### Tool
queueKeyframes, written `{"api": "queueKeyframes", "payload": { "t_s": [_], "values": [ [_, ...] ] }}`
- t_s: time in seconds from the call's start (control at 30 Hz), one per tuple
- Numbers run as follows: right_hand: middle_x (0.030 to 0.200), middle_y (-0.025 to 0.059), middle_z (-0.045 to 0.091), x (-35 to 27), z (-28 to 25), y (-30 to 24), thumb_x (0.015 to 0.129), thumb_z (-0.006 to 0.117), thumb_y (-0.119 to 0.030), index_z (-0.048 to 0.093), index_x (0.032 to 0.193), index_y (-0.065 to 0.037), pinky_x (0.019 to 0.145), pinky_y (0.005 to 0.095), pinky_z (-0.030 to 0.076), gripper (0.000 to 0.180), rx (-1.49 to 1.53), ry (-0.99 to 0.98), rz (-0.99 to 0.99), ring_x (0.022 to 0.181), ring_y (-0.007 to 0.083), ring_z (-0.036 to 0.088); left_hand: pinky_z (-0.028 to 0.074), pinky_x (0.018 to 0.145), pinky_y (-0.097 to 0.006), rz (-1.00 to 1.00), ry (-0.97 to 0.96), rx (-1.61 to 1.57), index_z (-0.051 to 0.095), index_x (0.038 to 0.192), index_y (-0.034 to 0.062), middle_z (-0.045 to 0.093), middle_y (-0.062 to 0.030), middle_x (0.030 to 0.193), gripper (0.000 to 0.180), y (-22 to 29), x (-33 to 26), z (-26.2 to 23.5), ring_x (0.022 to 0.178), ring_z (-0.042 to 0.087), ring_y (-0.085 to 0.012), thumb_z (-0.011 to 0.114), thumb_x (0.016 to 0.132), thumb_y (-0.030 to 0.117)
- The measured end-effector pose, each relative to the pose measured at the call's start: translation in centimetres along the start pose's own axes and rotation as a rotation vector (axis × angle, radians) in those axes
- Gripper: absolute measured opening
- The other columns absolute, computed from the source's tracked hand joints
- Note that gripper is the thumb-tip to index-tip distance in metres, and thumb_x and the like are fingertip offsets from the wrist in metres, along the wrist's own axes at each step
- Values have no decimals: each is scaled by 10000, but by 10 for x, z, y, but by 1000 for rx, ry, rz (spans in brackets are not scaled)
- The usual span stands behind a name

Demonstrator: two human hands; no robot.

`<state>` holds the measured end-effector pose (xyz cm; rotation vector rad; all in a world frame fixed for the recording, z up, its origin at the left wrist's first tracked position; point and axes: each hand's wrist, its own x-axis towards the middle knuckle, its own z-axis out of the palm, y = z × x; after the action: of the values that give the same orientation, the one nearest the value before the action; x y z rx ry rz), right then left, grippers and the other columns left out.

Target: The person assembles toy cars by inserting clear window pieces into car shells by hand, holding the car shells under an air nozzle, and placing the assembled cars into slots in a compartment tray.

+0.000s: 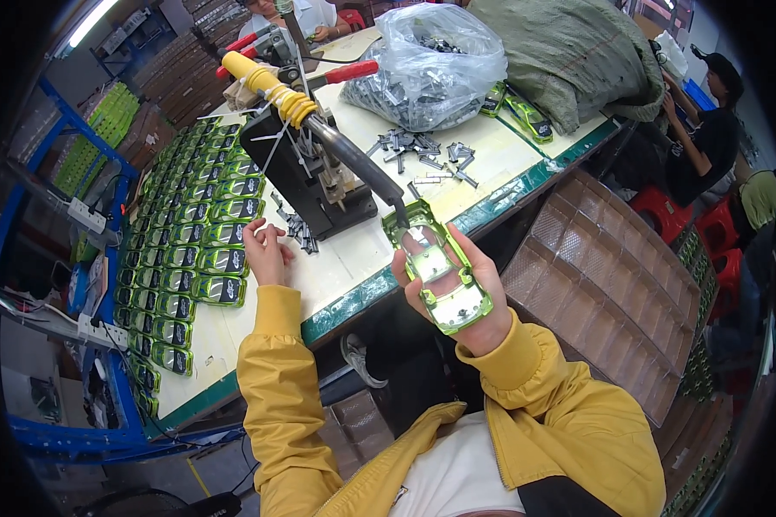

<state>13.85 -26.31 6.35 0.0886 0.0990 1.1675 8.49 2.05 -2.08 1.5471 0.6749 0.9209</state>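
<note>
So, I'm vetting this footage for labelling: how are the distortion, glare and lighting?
In the head view: fisheye curvature with black corners; glare on the clear plastic bag; bright reflections on the green shell in the right hand; a strip light glowing at upper left; the blue rack area dimmer than the tabletop.

A bright light tube shines at the upper left, above a blue metal rack carrying white power strips down the left side. A bulging olive-green sack fills the upper right. Beyond it, at the right edge, a person in dark clothing sits near red stools. A divided brown tray slants across the right of the frame.
</note>
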Motion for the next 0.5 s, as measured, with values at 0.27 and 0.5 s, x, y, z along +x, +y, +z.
{"api": "queueKeyframes", "payload": {
  "t_s": [0.27,0.5],
  "values": [
    [989,137,525,7,-9,7,868,388,-301,489,1038,-22,689,363,496,343,34,-6,87,940,249,509,276,304,-188,-17,9,-7,376,1012,48,542,-53,715,192,2,-2,2,364,414,-86,439,846,119],
    [1002,144,515,5,-6,8,872,380,-305,483,1043,-21,704,373,488,347,64,-19,106,957,256,497,277,305,-186,-23,3,-2,374,1014,48,544,-52,712,192,4,-2,2,364,415,-84,435,850,126]
  ]
}}
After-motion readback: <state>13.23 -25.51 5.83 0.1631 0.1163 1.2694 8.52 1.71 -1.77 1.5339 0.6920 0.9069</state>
